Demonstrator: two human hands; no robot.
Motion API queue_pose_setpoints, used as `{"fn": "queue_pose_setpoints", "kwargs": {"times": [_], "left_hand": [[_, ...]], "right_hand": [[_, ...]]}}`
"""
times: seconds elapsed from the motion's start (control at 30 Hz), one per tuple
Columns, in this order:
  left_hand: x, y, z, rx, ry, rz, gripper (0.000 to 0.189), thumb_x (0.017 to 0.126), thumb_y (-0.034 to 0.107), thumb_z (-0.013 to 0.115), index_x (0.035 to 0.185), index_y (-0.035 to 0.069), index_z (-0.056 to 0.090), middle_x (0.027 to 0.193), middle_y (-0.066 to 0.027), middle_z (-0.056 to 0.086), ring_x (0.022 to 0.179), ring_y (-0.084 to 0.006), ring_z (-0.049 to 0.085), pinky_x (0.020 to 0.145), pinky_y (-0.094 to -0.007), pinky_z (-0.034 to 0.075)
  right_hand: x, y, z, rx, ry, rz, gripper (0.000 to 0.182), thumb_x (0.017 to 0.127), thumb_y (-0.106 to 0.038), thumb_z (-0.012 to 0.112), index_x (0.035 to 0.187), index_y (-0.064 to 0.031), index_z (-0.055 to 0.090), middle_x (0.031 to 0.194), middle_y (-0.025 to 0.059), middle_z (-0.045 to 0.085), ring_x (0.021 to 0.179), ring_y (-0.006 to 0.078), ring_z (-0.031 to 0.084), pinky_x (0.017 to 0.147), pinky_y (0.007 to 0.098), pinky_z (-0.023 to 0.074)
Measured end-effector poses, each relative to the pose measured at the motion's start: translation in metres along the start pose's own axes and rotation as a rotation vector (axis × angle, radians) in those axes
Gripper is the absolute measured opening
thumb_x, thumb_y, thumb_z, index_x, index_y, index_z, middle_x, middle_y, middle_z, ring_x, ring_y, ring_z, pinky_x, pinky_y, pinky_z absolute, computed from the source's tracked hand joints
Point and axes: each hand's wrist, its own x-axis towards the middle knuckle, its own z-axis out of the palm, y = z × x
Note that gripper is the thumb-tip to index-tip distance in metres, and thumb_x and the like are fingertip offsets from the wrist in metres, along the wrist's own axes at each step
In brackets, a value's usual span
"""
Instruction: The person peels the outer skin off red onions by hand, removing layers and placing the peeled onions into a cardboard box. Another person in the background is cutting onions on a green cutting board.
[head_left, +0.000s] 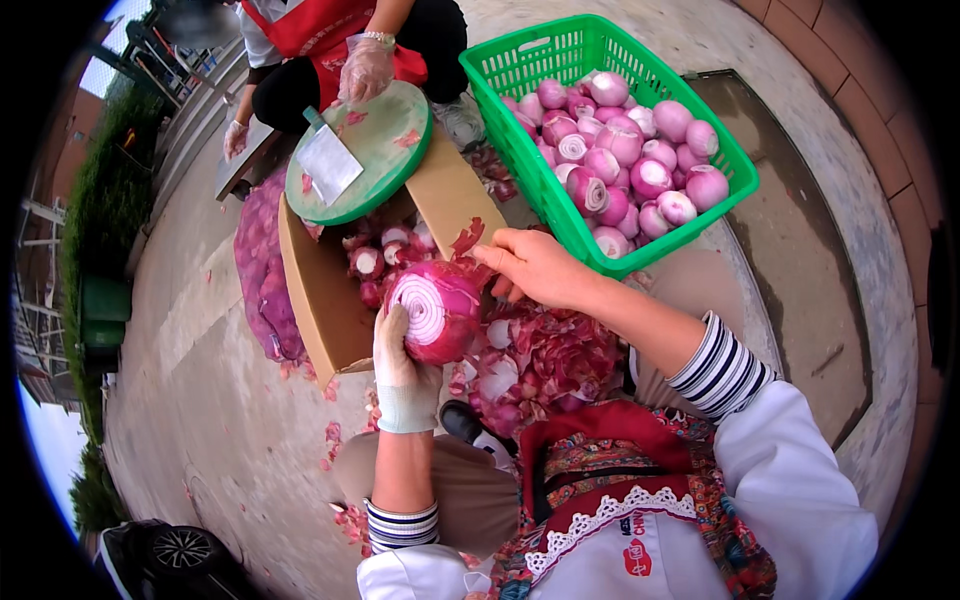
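A large red onion (439, 311) rests in my left hand (405, 371), which wears a white knit glove. Its trimmed end shows pale rings and faces left; purple skin still covers the side. My bare right hand (536, 262) pinches a loose piece of dry onion skin (469, 237) just beyond the onion's upper right. Below both hands lies a heap of onion peelings (555, 349). Beyond the held onion, an open cardboard box (322, 300) contains several onions with cut ends (367, 261).
Peeled onions (619, 142) fill a green plastic crate (551, 202) on the right. A cleaver (328, 161) lies on a round cutting board (390, 169) over the box. A co-worker's gloved hand (367, 67) is above the board. A mesh onion sack (266, 255) stands left of the box.
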Motion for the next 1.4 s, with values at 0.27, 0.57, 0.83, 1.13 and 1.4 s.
{"fn": "queue_pose_setpoints", "kwargs": {"times": [0.27,0.57,0.83,1.13,1.4], "left_hand": [[-0.010,-0.003,0.007,0.169,0.083,0.024,0.044,0.091,0.016,0.055,0.130,0.000,0.043,0.122,-0.0111,0.055,0.111,-0.0211,0.056,0.096,-0.0377,0.046],[-0.020,-0.011,0.016,0.522,0.112,0.104,0.055,0.082,0.005,0.066,0.130,-0.004,0.040,0.107,-0.0110,0.058,0.090,-0.0149,0.059,0.080,-0.0265,0.050],[-0.015,-0.008,0.011,0.401,0.123,0.042,0.054,0.083,0.004,0.061,0.132,-0.004,0.039,0.112,-0.0120,0.058,0.096,-0.0158,0.059,0.085,-0.0286,0.050],[-0.025,-0.001,0.001,0.109,-0.189,-0.132,0.059,0.086,0.019,0.054,0.136,-0.004,0.035,0.126,-0.0167,0.053,0.114,-0.0253,0.055,0.098,-0.0382,0.045],[-0.015,0.003,-0.002,-0.044,-0.043,-0.012,0.052,0.091,0.029,0.055,0.132,0.000,0.041,0.129,-0.0144,0.052,0.118,-0.0269,0.053,0.100,-0.0449,0.044]], "right_hand": [[-0.015,-0.032,-0.006,-0.056,-0.350,-0.087,0.060,0.087,-0.021,0.058,0.136,0.0046,0.035,0.111,0.0189,0.061,0.088,0.0263,0.064,0.073,0.0353,0.0528],[-0.021,-0.016,0.002,-0.317,-0.358,-0.155,0.049,0.082,0.001,0.047,0.130,0.0027,0.037,0.105,0.0277,0.059,0.104,0.0396,0.058,0.087,0.0429,0.0466],[-0.014,-0.002,0.009,-0.459,-0.184,-0.346,0.043,0.081,0.007,0.047,0.123,0.0029,0.046,0.104,0.0262,0.060,0.099,0.0414,0.058,0.084,0.0447,0.0479],[-0.004,-0.003,-0.020,-0.450,-0.045,-0.253,0.037,0.080,0.006,0.045,0.115,0.0065,0.057,0.086,0.0220,0.065,0.083,0.0302,0.066,0.071,0.0397,0.0522],[-0.043,-0.027,-0.004,0.583,-0.378,0.257,0.049,0.090,-0.014,0.052,0.133,0.0037,0.036,0.119,0.0170,0.055,0.093,0.0268,0.064,0.067,0.0325,0.0586]]}}
